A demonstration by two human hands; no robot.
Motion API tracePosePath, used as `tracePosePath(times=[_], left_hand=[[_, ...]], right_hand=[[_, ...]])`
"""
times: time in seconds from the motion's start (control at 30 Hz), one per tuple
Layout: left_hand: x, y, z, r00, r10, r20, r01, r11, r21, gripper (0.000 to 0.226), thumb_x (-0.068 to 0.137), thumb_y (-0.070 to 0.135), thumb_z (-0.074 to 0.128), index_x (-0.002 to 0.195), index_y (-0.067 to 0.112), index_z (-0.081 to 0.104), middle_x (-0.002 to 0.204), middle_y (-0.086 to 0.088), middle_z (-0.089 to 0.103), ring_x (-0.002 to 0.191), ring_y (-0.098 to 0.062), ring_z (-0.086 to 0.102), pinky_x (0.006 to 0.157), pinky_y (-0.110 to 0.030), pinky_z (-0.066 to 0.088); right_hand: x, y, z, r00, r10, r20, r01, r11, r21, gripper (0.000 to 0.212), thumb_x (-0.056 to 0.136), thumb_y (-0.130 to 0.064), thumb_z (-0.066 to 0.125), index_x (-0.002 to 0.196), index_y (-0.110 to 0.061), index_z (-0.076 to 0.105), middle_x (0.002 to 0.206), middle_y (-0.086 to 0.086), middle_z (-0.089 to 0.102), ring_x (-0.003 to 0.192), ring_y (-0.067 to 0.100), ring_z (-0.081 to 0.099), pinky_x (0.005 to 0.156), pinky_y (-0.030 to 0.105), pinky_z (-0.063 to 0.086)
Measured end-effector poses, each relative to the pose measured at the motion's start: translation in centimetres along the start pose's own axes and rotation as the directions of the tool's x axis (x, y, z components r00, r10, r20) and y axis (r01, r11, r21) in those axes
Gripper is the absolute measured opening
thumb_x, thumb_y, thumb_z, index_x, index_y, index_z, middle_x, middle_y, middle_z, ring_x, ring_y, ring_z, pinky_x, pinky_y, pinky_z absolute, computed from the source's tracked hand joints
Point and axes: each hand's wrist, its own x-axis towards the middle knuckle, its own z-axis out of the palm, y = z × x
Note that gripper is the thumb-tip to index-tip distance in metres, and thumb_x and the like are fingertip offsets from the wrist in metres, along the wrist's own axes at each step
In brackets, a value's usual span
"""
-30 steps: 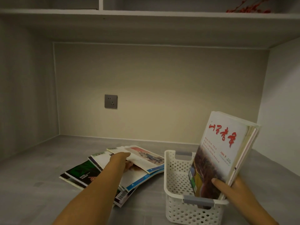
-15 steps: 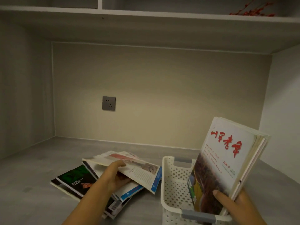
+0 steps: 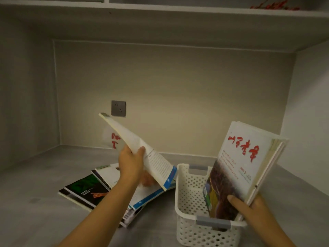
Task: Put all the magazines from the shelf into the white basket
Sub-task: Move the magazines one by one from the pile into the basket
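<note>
Nearest the camera, the right hand [image 3: 249, 207] grips the lower edge of the standing magazines [image 3: 242, 166], thumb on the front cover and the other fingers hidden behind. This bundle stands on end in the right half of the white basket [image 3: 186, 196], leaning to the right. The left half of the basket is open and appears empty.

A little farther in and to the left, the left hand [image 3: 130, 163] holds the lifted magazine [image 3: 153, 157] in the air. Its fingers [image 3: 140, 151] are curled round the long edge near the middle. The magazine's long axis slants from upper left down to lower right, and its low corner hangs just beside the basket's left wall, not yet over the rim. I judge that the coming move depends on this: the free slot lies to the right of and below the left hand, so the magazine must swing upright and drop in beside the bundle. The left hand is the nearer one for it.

Under that arm, the pile of magazines [image 3: 89, 190] lies fanned out flat on the shelf [image 3: 35, 175]. A wall socket [image 3: 118, 108] is on the back wall.
</note>
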Motion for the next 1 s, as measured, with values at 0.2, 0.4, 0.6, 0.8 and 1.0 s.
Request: tracePosePath(times=[0.2,0.4,0.6,0.8,1.0], left_hand=[[-3.7,5.3,2.4,0.917,0.386,0.097,-0.392,0.919,0.044,0.011,0.093,0.023,0.057,0.103,0.024,0.052,0.086,0.014,0.060,0.081,-0.005,0.063,0.061,-0.021,0.054],[-9.6,4.4,6.4,0.820,0.538,0.196,-0.570,0.803,0.176,0.025,0.096,0.022,0.052,0.117,0.008,0.055,0.080,0.006,0.057,0.066,-0.009,0.054,0.052,-0.011,0.043],[-14.0,1.9,7.5,0.733,0.592,0.334,-0.665,0.727,0.171,0.032,0.094,0.017,0.054,0.126,0.013,0.054,0.085,0.001,0.067,0.069,-0.012,0.061,0.060,-0.012,0.041],[-15.4,0.9,8.2,0.693,0.424,0.583,-0.609,0.778,0.158,0.043,0.098,0.024,0.043,0.138,0.032,0.030,0.121,0.005,0.056,0.103,-0.011,0.058,0.091,-0.032,0.052],[-15.1,0.3,8.3,0.577,0.220,0.787,-0.488,0.865,0.115,0.056,0.095,0.052,0.041,0.146,0.032,0.031,0.144,0.006,0.046,0.127,-0.013,0.048,0.104,-0.035,0.044]], right_hand=[[-0.2,-0.2,0.0,1.000,-0.008,0.019,0.008,1.000,0.002,0.068,0.080,0.000,0.064,0.139,-0.013,0.033,0.133,-0.001,0.044,0.119,0.015,0.043,0.098,0.029,0.035],[-0.4,-0.5,0.0,0.997,-0.060,0.048,0.061,0.998,-0.008,0.063,0.080,-0.005,0.065,0.132,-0.029,0.036,0.131,-0.005,0.048,0.115,0.008,0.048,0.094,0.025,0.040],[-0.7,-1.0,-0.5,0.987,-0.083,0.137,0.080,0.996,0.026,0.069,0.076,-0.047,0.052,0.139,-0.036,0.026,0.133,-0.021,0.043,0.118,-0.010,0.042,0.086,0.001,0.040],[-1.0,-1.2,-0.3,0.986,-0.068,0.152,0.058,0.996,0.064,0.057,0.078,-0.050,0.039,0.132,-0.040,0.027,0.127,-0.023,0.044,0.107,-0.019,0.044,0.079,-0.002,0.039],[-1.1,-1.0,-0.4,0.984,-0.097,0.152,0.081,0.991,0.105,0.060,0.078,-0.056,0.040,0.134,-0.034,0.036,0.132,-0.012,0.051,0.118,-0.001,0.051,0.087,0.009,0.045]])
